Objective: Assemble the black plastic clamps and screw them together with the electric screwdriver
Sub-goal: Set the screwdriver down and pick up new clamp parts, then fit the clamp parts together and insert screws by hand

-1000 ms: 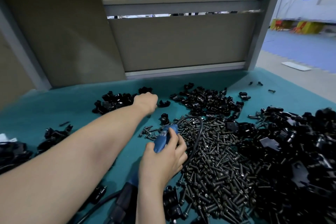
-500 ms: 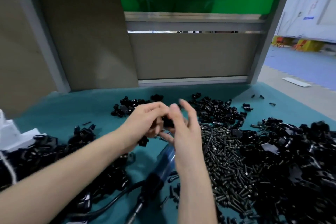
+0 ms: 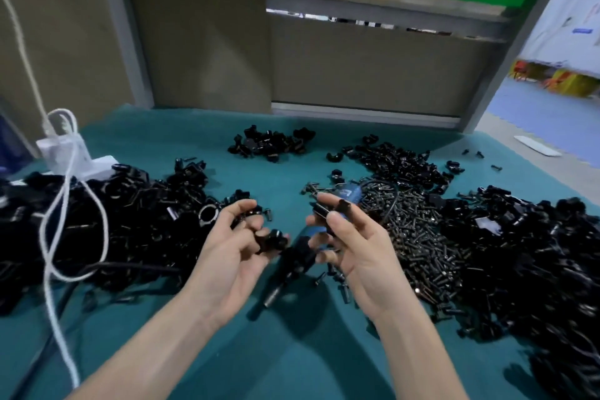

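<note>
My left hand (image 3: 232, 245) is palm-up above the green mat and holds a small black clamp piece (image 3: 272, 239) in its curled fingers. My right hand (image 3: 352, 242) pinches another black clamp piece (image 3: 329, 209) between thumb and fingertips, a short gap from the left one. The blue electric screwdriver (image 3: 349, 196) lies on the mat under and behind my hands, its black cable end (image 3: 292, 265) pointing toward me. A heap of dark screws (image 3: 418, 234) lies just right of my right hand.
Piles of black clamp parts lie at the left (image 3: 130, 221), the back (image 3: 269, 143), the back right (image 3: 399, 166) and the far right (image 3: 535, 253). A white power strip (image 3: 69, 156) with a white cable (image 3: 55, 237) sits at the left. Beige partition walls (image 3: 373, 65) close the back.
My right hand let go of the screwdriver and rose to meet the left hand. The two hands have since parted, each with a black piece. The camera has swung left.
</note>
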Demonstrator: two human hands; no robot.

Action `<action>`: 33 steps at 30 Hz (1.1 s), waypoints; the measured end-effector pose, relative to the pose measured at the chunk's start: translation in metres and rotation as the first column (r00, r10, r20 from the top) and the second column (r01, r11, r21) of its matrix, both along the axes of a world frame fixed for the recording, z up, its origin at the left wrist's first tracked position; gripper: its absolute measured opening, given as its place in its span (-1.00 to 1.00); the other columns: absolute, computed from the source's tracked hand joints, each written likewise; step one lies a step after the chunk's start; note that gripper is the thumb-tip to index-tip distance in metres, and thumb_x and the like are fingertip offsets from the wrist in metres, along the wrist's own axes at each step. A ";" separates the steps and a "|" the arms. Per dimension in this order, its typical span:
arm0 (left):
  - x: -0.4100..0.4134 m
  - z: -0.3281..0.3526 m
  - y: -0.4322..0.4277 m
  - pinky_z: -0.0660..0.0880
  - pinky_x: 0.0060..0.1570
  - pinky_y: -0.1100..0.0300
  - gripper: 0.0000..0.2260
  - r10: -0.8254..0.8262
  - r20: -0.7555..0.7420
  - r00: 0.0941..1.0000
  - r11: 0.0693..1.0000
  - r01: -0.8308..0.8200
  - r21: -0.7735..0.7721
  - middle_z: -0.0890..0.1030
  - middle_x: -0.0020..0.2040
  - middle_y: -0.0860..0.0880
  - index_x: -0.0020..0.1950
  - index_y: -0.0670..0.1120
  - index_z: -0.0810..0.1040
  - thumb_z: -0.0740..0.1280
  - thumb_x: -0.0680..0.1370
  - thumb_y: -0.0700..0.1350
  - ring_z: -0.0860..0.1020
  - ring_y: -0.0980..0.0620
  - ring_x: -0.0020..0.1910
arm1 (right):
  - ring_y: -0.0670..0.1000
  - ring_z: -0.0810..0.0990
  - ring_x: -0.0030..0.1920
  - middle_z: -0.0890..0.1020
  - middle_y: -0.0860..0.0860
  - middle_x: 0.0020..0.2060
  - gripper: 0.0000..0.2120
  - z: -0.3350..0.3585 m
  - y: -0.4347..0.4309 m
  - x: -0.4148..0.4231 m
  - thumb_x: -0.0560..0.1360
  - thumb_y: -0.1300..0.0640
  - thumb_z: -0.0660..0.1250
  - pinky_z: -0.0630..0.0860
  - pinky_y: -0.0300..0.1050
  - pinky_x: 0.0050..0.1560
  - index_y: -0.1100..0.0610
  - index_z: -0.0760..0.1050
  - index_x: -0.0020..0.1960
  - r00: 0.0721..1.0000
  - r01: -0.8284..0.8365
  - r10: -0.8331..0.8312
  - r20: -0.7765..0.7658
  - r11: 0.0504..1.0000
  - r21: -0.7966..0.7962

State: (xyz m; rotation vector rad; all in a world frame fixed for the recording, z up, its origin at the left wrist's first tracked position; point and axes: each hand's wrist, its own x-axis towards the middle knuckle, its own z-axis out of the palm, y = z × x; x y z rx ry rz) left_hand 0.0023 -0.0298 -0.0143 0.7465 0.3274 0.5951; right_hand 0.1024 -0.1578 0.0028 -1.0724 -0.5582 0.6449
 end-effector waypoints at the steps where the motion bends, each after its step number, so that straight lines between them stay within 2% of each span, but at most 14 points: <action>1: -0.001 0.000 -0.001 0.61 -0.18 0.09 -0.55 -0.027 0.008 1.000 1.000 0.027 0.006 0.49 -0.31 -0.04 0.04 -0.14 0.47 -0.02 0.41 -0.55 0.45 0.05 -0.32 | 0.00 0.57 -0.31 0.68 0.12 -0.15 -0.67 -0.001 0.000 -0.001 0.35 0.10 0.38 0.51 -0.21 -0.36 0.08 0.61 0.11 1.000 0.005 -0.005 -0.011 1.000 0.011; 4: -0.004 -0.003 -0.007 0.63 -0.17 0.12 -0.69 -0.094 0.004 0.996 0.995 0.094 -0.025 0.62 -0.16 -0.11 0.09 -0.17 0.52 0.18 0.46 -0.44 0.61 0.02 -0.25 | -0.02 0.53 -0.37 0.66 0.12 -0.22 -0.66 -0.005 0.002 -0.004 0.38 0.15 0.34 0.49 -0.22 -0.39 0.14 0.56 0.14 0.999 0.024 -0.022 -0.044 0.999 0.045; 6: -0.005 -0.004 -0.010 0.62 -0.20 0.18 -0.67 -0.107 0.012 0.994 0.992 0.107 -0.064 0.67 -0.01 -0.15 0.15 -0.18 0.53 0.26 0.41 -0.34 0.67 0.01 -0.17 | -0.02 0.52 -0.41 0.65 0.15 -0.27 -0.71 -0.008 0.003 -0.007 0.37 0.18 0.34 0.49 -0.23 -0.41 0.19 0.55 0.09 0.998 0.046 -0.043 -0.050 0.997 0.056; 10: -0.005 -0.005 -0.010 0.61 -0.17 0.24 -0.61 -0.130 0.029 0.991 0.984 0.132 -0.117 0.65 0.09 -0.24 0.25 -0.20 0.50 0.27 0.42 -0.29 0.67 -0.04 0.00 | 0.00 0.60 -0.37 0.68 0.17 -0.26 -0.83 -0.013 0.002 -0.012 0.35 0.19 0.37 0.53 -0.23 -0.38 0.11 0.55 -0.05 0.992 0.082 -0.074 -0.100 0.994 0.075; 15: -0.006 -0.007 -0.005 0.62 -0.13 0.16 -0.60 -0.193 0.091 0.977 0.961 0.207 -0.181 0.60 0.15 -0.31 0.20 -0.26 0.54 0.17 0.41 -0.44 0.63 -0.14 0.11 | -0.02 0.60 -0.25 0.69 0.13 -0.15 -0.87 -0.011 0.003 -0.016 0.29 0.19 0.43 0.51 -0.26 -0.33 -0.02 0.63 -0.21 0.986 0.165 -0.164 -0.019 0.986 0.040; 17: -0.007 -0.006 -0.006 0.62 -0.12 0.13 -0.64 -0.199 0.089 0.976 0.968 0.210 -0.136 0.61 0.16 -0.26 0.08 -0.27 0.56 0.11 0.43 -0.51 0.63 -0.15 0.11 | 0.01 0.64 -0.17 0.69 0.10 -0.14 -0.85 -0.011 0.003 -0.017 0.30 0.24 0.44 0.56 -0.25 -0.23 0.03 0.68 -0.19 0.978 0.207 -0.208 0.020 0.977 0.045; 19: -0.008 -0.005 -0.009 0.62 -0.09 0.11 -0.66 -0.191 0.068 0.979 0.980 0.194 -0.037 0.62 0.19 -0.18 0.00 -0.26 0.52 0.03 0.50 -0.54 0.62 -0.13 0.14 | 0.03 0.69 -0.10 0.71 0.09 -0.13 -0.80 -0.012 0.003 -0.018 0.39 0.31 0.42 0.59 -0.24 -0.14 0.06 0.70 -0.12 0.968 0.240 -0.241 0.064 0.970 0.021; 21: -0.010 -0.003 -0.011 0.62 -0.11 0.15 -0.69 -0.160 0.035 0.987 0.985 0.157 0.071 0.62 0.19 -0.10 -0.05 -0.25 0.48 0.03 0.53 -0.54 0.62 -0.09 0.15 | 0.03 0.71 -0.11 0.72 0.04 -0.13 -0.76 -0.013 0.003 -0.021 0.48 0.33 0.36 0.59 -0.28 -0.14 0.03 0.68 -0.01 0.952 0.263 -0.254 0.169 0.964 -0.032; 23: -0.010 -0.003 -0.012 0.61 -0.15 0.18 -0.72 -0.130 0.016 0.991 0.983 0.127 0.132 0.64 0.16 -0.08 -0.08 -0.24 0.47 0.04 0.54 -0.52 0.64 -0.06 0.09 | -0.02 0.71 -0.18 0.73 -0.07 -0.15 -0.71 -0.014 0.005 -0.027 0.50 0.30 0.37 0.57 -0.31 -0.16 -0.08 0.66 0.00 0.918 0.288 -0.243 0.313 0.952 -0.106; 25: -0.010 -0.005 -0.013 0.61 -0.19 0.19 -0.77 -0.122 0.013 0.992 0.984 0.119 0.132 0.67 0.09 -0.11 -0.10 -0.24 0.47 0.08 0.58 -0.44 0.67 -0.03 -0.01 | -0.07 0.67 -0.22 0.71 -0.16 -0.17 -0.67 -0.017 0.008 -0.031 0.46 0.24 0.43 0.56 -0.32 -0.14 -0.23 0.65 -0.08 0.864 0.344 -0.241 0.442 0.924 -0.167; 27: -0.009 -0.007 -0.014 0.60 -0.20 0.22 -0.83 -0.103 -0.012 0.995 0.979 0.103 0.178 0.67 0.01 -0.08 -0.08 -0.23 0.46 0.12 0.60 -0.38 0.67 0.02 -0.08 | -0.15 0.64 -0.20 0.69 -0.20 -0.15 -0.67 -0.019 0.010 -0.032 0.42 0.22 0.48 0.54 -0.34 -0.11 -0.26 0.65 -0.13 0.829 0.389 -0.263 0.493 0.905 -0.171; 29: -0.009 -0.011 -0.015 0.58 -0.15 0.26 -0.86 -0.058 -0.070 0.996 0.946 0.077 0.314 0.67 0.03 0.02 -0.01 -0.19 0.46 0.16 0.59 -0.38 0.65 0.09 -0.05 | -0.12 0.65 -0.18 0.68 -0.18 -0.14 -0.70 -0.020 0.010 -0.032 0.41 0.21 0.49 0.59 -0.21 -0.08 -0.23 0.67 -0.12 0.832 0.384 -0.264 0.488 0.909 -0.164; 31: -0.009 -0.014 -0.013 0.55 -0.04 0.26 -0.75 -0.028 -0.105 0.994 0.903 0.070 0.423 0.62 0.16 0.09 0.13 -0.07 0.46 0.20 0.58 -0.39 0.61 0.13 0.03 | -0.04 0.64 -0.18 0.67 -0.14 -0.15 -0.72 -0.020 0.010 -0.033 0.41 0.17 0.48 0.61 -0.06 -0.07 -0.23 0.67 -0.09 0.835 0.370 -0.246 0.492 0.913 -0.171; 33: -0.011 -0.014 -0.011 0.54 -0.01 0.28 -0.60 -0.037 -0.097 0.995 0.907 0.074 0.415 0.59 0.22 0.12 0.25 0.05 0.44 0.22 0.57 -0.39 0.57 0.12 -0.01 | 0.04 0.61 -0.20 0.65 -0.08 -0.14 -0.68 -0.018 0.009 -0.035 0.46 0.16 0.44 0.59 -0.04 -0.07 -0.30 0.64 -0.03 0.825 0.358 -0.227 0.517 0.918 -0.168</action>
